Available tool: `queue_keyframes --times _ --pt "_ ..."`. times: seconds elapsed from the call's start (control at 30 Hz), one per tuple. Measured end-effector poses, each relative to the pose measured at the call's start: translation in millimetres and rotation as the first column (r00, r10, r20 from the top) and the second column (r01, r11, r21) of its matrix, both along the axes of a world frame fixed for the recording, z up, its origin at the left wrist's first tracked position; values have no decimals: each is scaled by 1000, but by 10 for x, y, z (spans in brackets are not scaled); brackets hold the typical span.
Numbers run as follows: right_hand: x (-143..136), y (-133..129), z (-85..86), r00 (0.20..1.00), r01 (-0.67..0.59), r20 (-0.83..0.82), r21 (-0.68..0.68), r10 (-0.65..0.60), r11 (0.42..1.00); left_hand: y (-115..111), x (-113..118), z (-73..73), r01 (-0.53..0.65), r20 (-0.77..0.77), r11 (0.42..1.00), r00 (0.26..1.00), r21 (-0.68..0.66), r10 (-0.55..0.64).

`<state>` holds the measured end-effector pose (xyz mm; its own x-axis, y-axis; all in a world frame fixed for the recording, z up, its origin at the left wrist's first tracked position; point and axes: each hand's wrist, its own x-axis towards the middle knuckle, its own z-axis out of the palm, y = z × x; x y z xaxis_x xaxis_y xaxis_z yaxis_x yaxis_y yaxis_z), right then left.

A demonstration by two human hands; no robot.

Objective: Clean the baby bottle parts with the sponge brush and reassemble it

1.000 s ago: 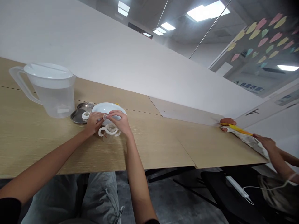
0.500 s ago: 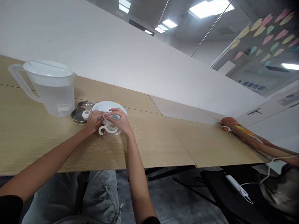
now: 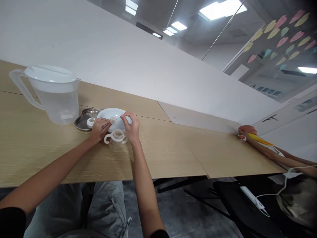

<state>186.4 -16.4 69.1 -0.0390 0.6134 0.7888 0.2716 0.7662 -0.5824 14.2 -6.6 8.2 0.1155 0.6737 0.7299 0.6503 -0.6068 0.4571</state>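
Observation:
My left hand (image 3: 99,129) pinches a small clear round piece (image 3: 112,120) over the white bowl (image 3: 106,112). A thin dark stick (image 3: 117,118) reaches from that piece to the fingertips of my right hand (image 3: 132,127), which are closed on its end. Just below my hands, a clear bottle (image 3: 116,144) with a white two-handled collar stands upright with its mouth uncovered. To the left, a steel kidney-shaped tray (image 3: 80,123) holds a white ring-shaped part (image 3: 90,122) and a clear cap.
A large lidded pitcher (image 3: 58,102) of water stands on the table at the left. A white wall (image 3: 128,59) runs behind the table. At the far right, another person's arms (image 3: 274,153) reach toward a doll (image 3: 247,129).
My right hand has drawn back to the right from the small clear piece, and the thin stick now shows between my hands. The bottle's mouth is more visible.

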Motion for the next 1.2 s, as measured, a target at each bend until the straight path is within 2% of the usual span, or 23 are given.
queue_keyframes --times 0.17,0.37,0.6,0.7,0.87,1.07,1.2 --pt "32 27 -11 985 125 -121 23 -121 992 5 10 -16 4 43 1000 999 16 -5" --pt "79 132 -86 956 207 -196 -67 -216 976 44 8 -52 -17 25 999 1000 34 16" --pt "154 281 -196 904 136 -370 -229 -215 964 62 38 -83 -48 0 995 999 83 49" --pt "192 322 -216 873 92 -442 -267 -206 959 52 68 -96 -73 -16 990 997 121 75" --pt "288 390 -248 831 92 -499 -310 -245 946 24 112 -103 -124 -66 977 988 176 137" --pt "414 491 -287 743 22 -621 -349 -249 937 -38 130 -1 -109 -79 976 989 190 126" --pt "507 520 -278 715 -3 -654 -360 -249 933 -120 152 103 -83 -135 980 985 183 109"
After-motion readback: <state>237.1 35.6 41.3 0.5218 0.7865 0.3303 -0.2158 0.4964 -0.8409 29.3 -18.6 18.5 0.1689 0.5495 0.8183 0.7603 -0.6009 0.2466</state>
